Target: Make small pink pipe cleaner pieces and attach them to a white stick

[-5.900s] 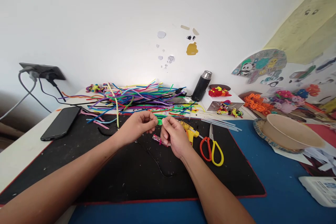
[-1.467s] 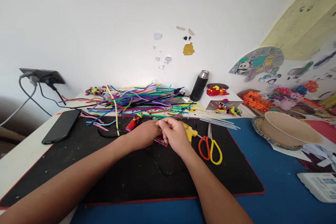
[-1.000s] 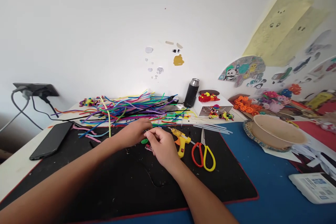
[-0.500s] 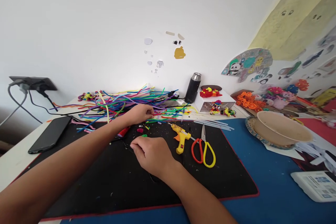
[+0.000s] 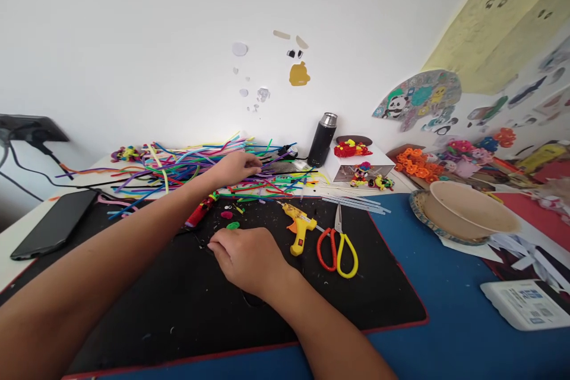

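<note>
Wht wall (image 5: 155, 41) behind table (image 5: 32, 218); stickers (image 5: 300, 74) above table's mid, outlet (image 5: 56, 128) by its L end, ylw paper (image 5: 472, 29) above R end.

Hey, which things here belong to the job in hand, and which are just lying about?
Likely the job: pipe cleaners, by the left hand; green piece, by the right hand; glue gun; scissors.
Probably just lying about: phone; flask; bowl.

head view | head-worn, above mat (image 5: 187, 303) | faces forward-down | mat near, wall (image 5: 155, 59) beyond
</note>
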The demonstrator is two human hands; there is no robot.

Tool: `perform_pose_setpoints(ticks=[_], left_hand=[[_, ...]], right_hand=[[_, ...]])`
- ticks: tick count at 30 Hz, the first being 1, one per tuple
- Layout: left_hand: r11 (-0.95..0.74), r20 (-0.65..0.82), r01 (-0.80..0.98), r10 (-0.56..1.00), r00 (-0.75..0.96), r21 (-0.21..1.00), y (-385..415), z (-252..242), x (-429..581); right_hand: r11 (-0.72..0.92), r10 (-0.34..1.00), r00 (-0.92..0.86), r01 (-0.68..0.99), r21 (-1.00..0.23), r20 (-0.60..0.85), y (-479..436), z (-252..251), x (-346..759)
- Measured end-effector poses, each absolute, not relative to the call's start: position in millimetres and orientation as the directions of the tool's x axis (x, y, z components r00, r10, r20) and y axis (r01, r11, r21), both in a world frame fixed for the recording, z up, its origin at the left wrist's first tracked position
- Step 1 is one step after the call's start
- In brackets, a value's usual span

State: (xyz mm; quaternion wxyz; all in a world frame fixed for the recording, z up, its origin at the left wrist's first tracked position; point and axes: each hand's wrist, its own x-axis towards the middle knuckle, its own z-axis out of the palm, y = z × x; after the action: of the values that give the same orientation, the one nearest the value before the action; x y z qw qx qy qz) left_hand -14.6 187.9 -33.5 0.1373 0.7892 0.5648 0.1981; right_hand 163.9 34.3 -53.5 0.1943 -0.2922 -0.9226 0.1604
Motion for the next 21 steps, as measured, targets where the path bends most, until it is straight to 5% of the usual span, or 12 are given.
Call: perform_pose_setpoints(ticks=[6, 21], left_hand=[[-0.237, -0.045, 0.926, 0.964, 0.261, 0.295, 171, -42, -38], [-0.297, -0.029, 0.954, 0.954, 0.299, 0.041, 189, -64, -43]], right_hand=[[0.783, 0.597, -0.766, 0.49, -0.384, 0.238, 34, -54, 165], [0.797, 0.581, -0.766, 0.47, -0.379, 0.274, 32, -54, 165]])
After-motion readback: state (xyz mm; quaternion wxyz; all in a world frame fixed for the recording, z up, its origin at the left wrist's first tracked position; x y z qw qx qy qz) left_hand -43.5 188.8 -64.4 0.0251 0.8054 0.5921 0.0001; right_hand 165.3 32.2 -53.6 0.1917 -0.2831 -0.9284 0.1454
